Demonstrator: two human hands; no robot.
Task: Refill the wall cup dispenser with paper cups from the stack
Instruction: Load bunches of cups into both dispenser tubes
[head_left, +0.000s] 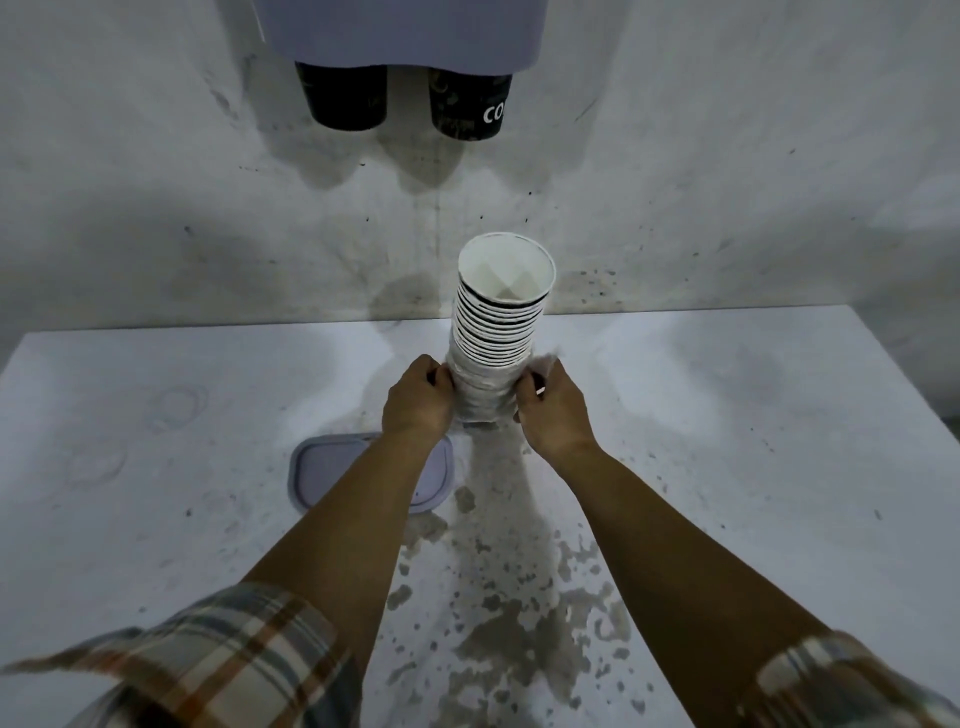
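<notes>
You are peeling the plastic sleeve (480, 397) down off the paper cup stack (496, 322), left hand (418, 397) and right hand (553, 408) each pinching its wrap at either flank, so keep pulling evenly toward your wrists, stack upright.

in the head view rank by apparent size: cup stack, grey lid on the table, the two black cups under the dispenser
1. Cup stack, tallest, though it stands nearer the camera.
2. Grey lid, partly hidden by the left forearm, so its rank against the stack is unsure.
3. Left black cup and right black cup: alike, no ranking.
</notes>
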